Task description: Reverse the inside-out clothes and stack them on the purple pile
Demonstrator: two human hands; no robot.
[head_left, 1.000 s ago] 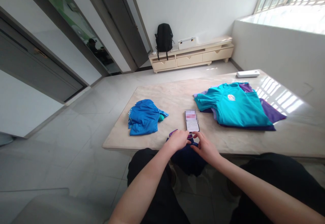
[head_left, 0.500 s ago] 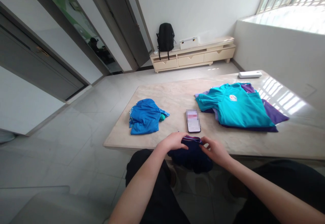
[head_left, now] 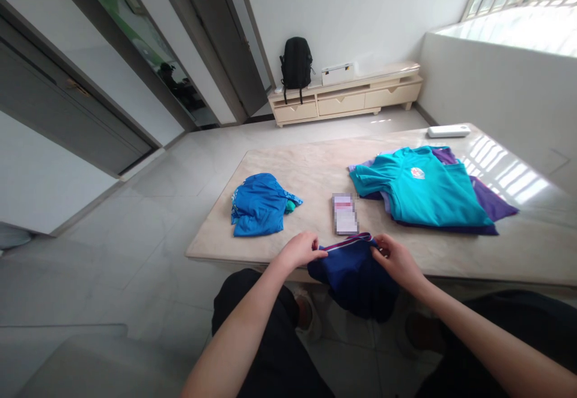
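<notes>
The table [head_left: 315, 169] looks like polished stone, glossy where light strikes. The navy garment [head_left: 354, 272] and teal shirt [head_left: 424, 190] are soft matt cloth; floor tiles [head_left: 148, 254] smooth, faintly shiny.

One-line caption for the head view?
Both hands hold a navy garment at the table edge.

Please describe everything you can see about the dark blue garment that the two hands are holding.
The dark blue garment looks like soft knit fabric, navy, with a striped band of red, white and purple along its top edge. The left hand and the right hand each pinch one end of that band and stretch it almost straight, level with the near edge of the table. The rest hangs loosely, crumpled, below the table edge, above the person's lap. Its exact type cannot be told. A phone lies just beyond it.
</notes>
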